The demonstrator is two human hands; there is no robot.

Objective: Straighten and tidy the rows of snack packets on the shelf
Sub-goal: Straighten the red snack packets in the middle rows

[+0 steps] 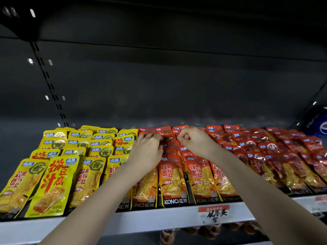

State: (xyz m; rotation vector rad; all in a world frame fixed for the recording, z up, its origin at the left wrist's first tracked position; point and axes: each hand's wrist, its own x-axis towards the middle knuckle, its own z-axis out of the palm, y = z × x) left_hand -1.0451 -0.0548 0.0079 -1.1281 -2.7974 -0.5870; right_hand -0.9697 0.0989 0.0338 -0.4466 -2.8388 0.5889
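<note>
Overlapping rows of snack packets lie on a shelf (159, 217). Yellow packets (53, 175) fill the left part, red-orange packets (174, 181) the middle and darker red packets (283, 156) the right. Both my hands reach to the back of the middle red-orange rows. My left hand (147, 149) lies palm down on a row, its fingertips curled over the top edge of a rear packet (160, 137). My right hand (193, 139) is curled, thumb and fingers pinching the top of a rear red-orange packet (172, 137) in the neighbouring row.
A dark back panel and an upper shelf close the space above. A slotted upright (47, 82) runs at the left. A blue bag (320, 124) sits at the far right. A price tag (215, 213) hangs on the shelf's front rail; jars show below.
</note>
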